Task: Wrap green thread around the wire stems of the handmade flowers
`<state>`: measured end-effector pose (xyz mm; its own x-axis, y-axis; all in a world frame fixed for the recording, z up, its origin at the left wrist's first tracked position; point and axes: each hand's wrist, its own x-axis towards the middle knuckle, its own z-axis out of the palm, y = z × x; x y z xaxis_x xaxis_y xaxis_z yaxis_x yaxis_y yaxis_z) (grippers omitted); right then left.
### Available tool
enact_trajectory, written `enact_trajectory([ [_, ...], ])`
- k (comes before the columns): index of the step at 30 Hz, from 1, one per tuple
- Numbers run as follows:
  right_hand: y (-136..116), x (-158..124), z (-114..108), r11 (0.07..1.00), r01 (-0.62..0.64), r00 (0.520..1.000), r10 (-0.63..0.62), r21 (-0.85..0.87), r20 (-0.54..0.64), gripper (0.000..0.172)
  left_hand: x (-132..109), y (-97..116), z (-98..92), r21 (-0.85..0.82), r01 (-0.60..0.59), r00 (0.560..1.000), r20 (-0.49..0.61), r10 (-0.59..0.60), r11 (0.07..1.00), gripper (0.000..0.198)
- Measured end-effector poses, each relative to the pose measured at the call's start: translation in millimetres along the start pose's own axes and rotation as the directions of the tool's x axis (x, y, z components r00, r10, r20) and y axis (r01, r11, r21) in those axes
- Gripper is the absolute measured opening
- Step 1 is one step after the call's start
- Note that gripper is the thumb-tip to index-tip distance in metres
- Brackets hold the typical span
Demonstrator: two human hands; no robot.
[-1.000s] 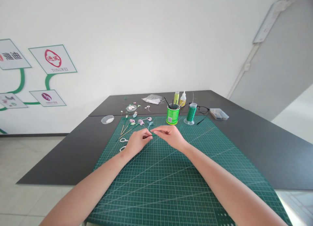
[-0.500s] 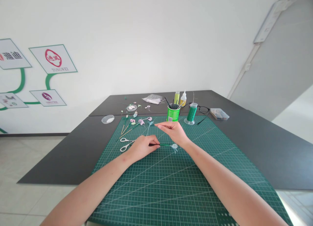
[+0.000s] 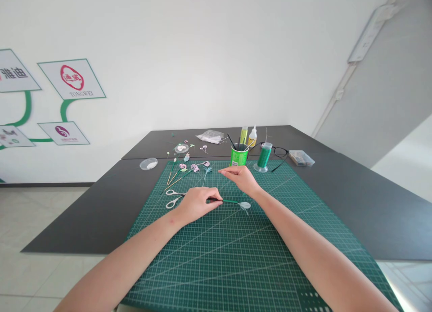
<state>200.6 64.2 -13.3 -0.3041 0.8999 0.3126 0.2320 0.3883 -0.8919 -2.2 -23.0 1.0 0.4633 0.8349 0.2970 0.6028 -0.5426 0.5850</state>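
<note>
The dark tabletop (image 3: 337,204) carries a green cutting mat (image 3: 236,258), and both bare forearms reach out over it. The left hand (image 3: 197,204) rests on the mat and pinches the near end of a green stem (image 3: 231,201), which lies flat and points right. The right hand (image 3: 240,177) hovers just beyond it with its fingertips drawn together; whether they hold anything thin cannot be told. A green cup (image 3: 238,156) of tools and a green spool (image 3: 264,155) stand at the mat's far edge. White-handled scissors (image 3: 173,198) lie just left of the left hand.

As for progress, a cluster of small flowers (image 3: 189,169) on stems already lies finished-looking at the far left. The stem in hand bears only one pale leaf (image 3: 245,205) at its tip, so this piece seems barely begun.
</note>
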Motion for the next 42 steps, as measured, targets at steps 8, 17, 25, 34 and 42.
enact_trajectory([
  [8,6,2,0,0.999,-0.004,0.999,0.006,-0.047,0.036,0.022,0,-1,-2.2,-0.011,0.010,0.997,-0.072,-0.011,1.000,0.007],
  [17,8,3,1,0.997,-0.024,0.998,0.028,-0.071,0.048,0.020,0,0,-2.7,0.007,0.001,0.997,-0.083,0.000,1.000,0.007],
  [25,7,3,0,0.998,-0.062,0.994,0.059,0.028,0.092,0.022,-2,0,0.5,-0.024,-0.006,0.996,-0.092,0.004,1.000,0.010],
  [34,0,0,-2,0.995,-0.075,0.997,0.073,0.069,0.027,0.030,1,3,-1.0,0.032,0.059,0.998,-0.022,-0.058,0.998,0.023],
  [42,-11,-3,-7,0.997,-0.038,0.998,0.041,0.072,-0.043,0.041,2,1,-3.7,0.041,0.150,0.987,0.042,-0.152,0.988,0.023],
])
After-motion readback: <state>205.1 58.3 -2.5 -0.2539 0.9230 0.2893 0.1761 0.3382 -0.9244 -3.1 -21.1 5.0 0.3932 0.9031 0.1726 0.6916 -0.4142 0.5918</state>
